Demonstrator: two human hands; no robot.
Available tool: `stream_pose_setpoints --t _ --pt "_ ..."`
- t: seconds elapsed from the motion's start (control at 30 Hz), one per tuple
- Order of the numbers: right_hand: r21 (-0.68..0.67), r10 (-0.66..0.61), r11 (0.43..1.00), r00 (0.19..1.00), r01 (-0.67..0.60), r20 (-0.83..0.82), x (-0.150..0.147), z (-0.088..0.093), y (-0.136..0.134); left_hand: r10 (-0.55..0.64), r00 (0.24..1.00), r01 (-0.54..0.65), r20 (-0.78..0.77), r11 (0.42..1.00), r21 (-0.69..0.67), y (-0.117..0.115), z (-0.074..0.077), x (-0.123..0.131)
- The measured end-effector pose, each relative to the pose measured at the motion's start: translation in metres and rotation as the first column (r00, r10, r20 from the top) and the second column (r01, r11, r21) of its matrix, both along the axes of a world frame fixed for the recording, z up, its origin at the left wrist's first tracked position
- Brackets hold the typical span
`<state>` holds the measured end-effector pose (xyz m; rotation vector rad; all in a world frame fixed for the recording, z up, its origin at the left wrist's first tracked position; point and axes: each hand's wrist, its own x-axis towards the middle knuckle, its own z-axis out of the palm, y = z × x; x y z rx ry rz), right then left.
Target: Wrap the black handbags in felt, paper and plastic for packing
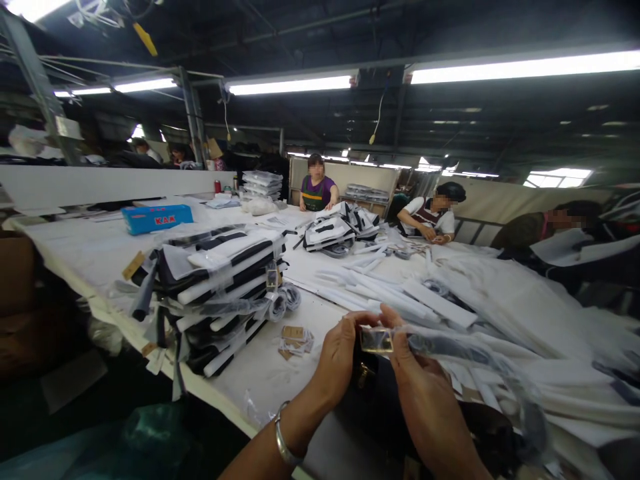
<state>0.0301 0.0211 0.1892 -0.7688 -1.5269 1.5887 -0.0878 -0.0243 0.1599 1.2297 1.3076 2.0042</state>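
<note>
1. As it spreads beneath and beyond the fingers, a broad white worktable (95, 240) is the largest thing here.
2. Well beyond the fingers, across the worktable, is a co-worker in a purple top and green apron (320, 193).
3. Long flat white strips (375, 293) lie heaped beyond the fingers and to their right.
4. A tall stack of folded black-and-white bundles (220, 293) stands left of the fingers, apart from them.
5. Just under the fingers is a dark, partly hidden item (377, 393).
6. A grey strap in clear plastic film (465, 350) runs rightward from the fingers in a curve.
7. A blue rectangular box with red lettering (157, 219) sits far left, beyond the stack.
8. The right hand (425, 387) has thumb and fingers clamped on the strap; the left hand's (335, 360) fingers curl in close, but whether they clamp cannot be told.
9. Brown card tags with white string (295, 333) lie left of the fingers.
10. A rectangular gold-coloured metal buckle (377, 340) is between both hands' fingers, at the strap's end.
</note>
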Motion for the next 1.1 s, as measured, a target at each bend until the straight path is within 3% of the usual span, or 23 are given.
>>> stream_pose_setpoints --t 0.07,0.13,0.27,0.37,0.43,0.53,0.63,0.67,0.7,0.8,0.83,0.87,0.9,1.0,1.03,1.1 --pt "0.003 0.015 1.0 0.999 -0.015 -0.031 0.002 0.002 0.003 -0.102 0.994 0.102 -0.023 0.994 -0.025 -0.001 0.004 -0.004" --pt "-0.038 0.047 0.998 0.989 -0.053 -0.143 0.004 0.007 0.005 -0.132 0.99 0.128 -0.046 0.989 -0.078 0.001 0.002 -0.009" --pt "-0.089 0.031 0.994 0.933 -0.068 -0.36 0.012 0.022 0.011 -0.086 0.995 0.075 -0.057 0.982 -0.17 0.009 -0.024 -0.02" --pt "-0.104 -0.008 0.994 0.923 -0.035 -0.384 0.02 0.028 0.018 -0.031 0.995 0.012 -0.091 0.98 -0.199 0.015 -0.045 -0.03" --pt "-0.123 -0.016 0.992 0.929 -0.032 -0.369 0.027 0.027 0.023 -0.003 0.992 -0.023 -0.124 0.977 -0.21 0.015 -0.051 -0.036" --pt "-0.063 0.0 0.998 0.966 -0.016 -0.258 0.045 0.017 0.028 0.023 0.982 -0.06 -0.187 0.98 -0.192 0.01 -0.04 -0.043" --pt "0.196 -0.06 0.979 0.997 0.048 0.053 0.07 0.006 0.022 0.005 0.921 -0.053 -0.39 0.992 -0.114 0.005 -0.014 -0.04" --pt "0.333 -0.165 0.935 0.98 0.121 0.107 0.079 0.003 0.019 -0.015 0.871 -0.032 -0.491 0.996 -0.088 0.006 -0.004 -0.036" --pt "0.478 -0.297 0.851 0.95 0.218 0.095 0.088 0.002 0.017 -0.032 0.808 -0.012 -0.588 0.997 -0.07 0.007 0.004 -0.032" --pt "0.766 -0.583 0.471 0.806 0.437 -0.102 0.108 0.002 0.022 -0.047 0.656 -0.001 -0.753 0.998 -0.063 0.02 0.021 -0.018" --pt "0.81 -0.623 0.4 0.775 0.429 -0.102 0.113 0.002 0.029 -0.049 0.637 -0.009 -0.769 0.997 -0.07 0.025 0.022 -0.015" --pt "0.84 -0.647 0.389 0.761 0.379 -0.044 0.119 0.0 0.04 -0.054 0.637 -0.014 -0.769 0.997 -0.081 0.031 0.023 -0.014" --pt "0.848 -0.655 0.429 0.753 0.311 0.055 0.124 -0.003 0.052 -0.059 0.659 -0.014 -0.749 0.996 -0.091 0.035 0.022 -0.015" --pt "0.723 -0.54 0.678 0.755 0.13 0.371 0.14 -0.02 0.086 -0.052 0.837 -0.009 -0.545 0.994 -0.109 0.042 0.013 -0.027" --pt "0.673 -0.495 0.733 0.76 0.104 0.422 0.145 -0.027 0.093 -0.035 0.888 -0.019 -0.458 0.993 -0.112 0.043 0.009 -0.032" --pt "0.627 -0.462 0.772 0.773 0.11 0.434 0.151 -0.04 0.101 0.003 0.947 -0.049 -0.32 0.99 -0.133 0.043 -0.002 -0.041"
